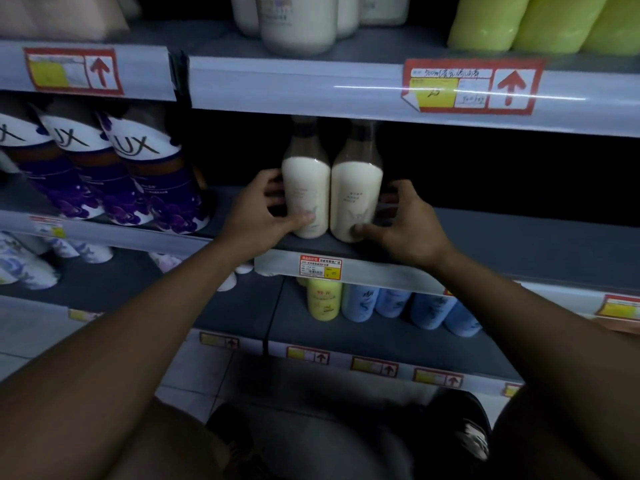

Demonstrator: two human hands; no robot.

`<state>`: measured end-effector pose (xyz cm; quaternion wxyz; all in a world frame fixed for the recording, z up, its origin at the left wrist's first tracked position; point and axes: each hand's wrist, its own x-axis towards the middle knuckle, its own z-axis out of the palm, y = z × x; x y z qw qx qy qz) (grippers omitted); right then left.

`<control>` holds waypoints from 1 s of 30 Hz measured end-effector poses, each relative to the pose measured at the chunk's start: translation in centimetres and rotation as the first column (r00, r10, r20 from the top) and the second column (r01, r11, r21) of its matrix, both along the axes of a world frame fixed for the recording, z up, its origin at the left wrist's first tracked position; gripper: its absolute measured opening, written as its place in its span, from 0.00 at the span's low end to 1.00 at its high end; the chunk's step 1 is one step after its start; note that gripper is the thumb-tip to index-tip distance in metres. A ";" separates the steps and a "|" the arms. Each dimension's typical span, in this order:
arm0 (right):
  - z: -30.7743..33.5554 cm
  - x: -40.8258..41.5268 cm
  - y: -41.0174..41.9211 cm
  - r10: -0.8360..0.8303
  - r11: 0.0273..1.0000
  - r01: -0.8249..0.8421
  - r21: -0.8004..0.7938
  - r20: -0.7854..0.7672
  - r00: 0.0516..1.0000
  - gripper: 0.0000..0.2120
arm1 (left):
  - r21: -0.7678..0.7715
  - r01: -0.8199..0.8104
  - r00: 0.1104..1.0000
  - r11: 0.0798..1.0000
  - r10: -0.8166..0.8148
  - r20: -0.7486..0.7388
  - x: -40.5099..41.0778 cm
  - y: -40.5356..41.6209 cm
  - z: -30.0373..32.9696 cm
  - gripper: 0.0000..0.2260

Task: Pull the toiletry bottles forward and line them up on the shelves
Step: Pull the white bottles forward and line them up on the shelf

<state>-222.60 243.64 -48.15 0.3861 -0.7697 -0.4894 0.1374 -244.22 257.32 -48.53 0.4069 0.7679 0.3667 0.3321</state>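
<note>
- Toiletry bottles are spread over several shelves; the middle shelf (485, 233) carries the pair in hand, with a dark, bare-looking stretch to their right.
- Purple LUX bottles (114, 174) lean in a row on the left section, near but apart from the pair; green bottles (540, 19) and white bottles (298, 26) stand on the shelf above, a yellow bottle (323, 299) and blue bottles (408, 306) below.
- The left cream bottle (305, 192) and right cream bottle (356, 199) stand upright, touching side by side, close behind the front lip of the shelf.
- The left hand (256, 213) curls around the outer side of the left cream bottle, thumb on its lower front; the right hand (405, 223) wraps the right one likewise.
- To do this step well, I judge both should slide together, bases flat, stopping flush with the edge and labels forward.
- A price tag (320, 266) sits on the lip just below; little blocks the pull, though tall narrow bottles may tip if dragged from high up.
</note>
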 end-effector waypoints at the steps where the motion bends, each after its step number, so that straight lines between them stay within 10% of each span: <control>1: -0.4 -0.2 -0.1 0.004 1.000 -0.004 -0.001 0.000 1.000 0.43 | 0.003 -0.009 1.000 1.000 0.009 -0.020 0.2 -0.2 -0.3 0.38; 30: -2.4 -2.3 9.3 -0.098 0.995 0.100 -0.004 0.162 0.982 0.26 | 0.070 -0.218 0.976 0.973 0.219 -0.004 1.4 8.9 -3.1 0.26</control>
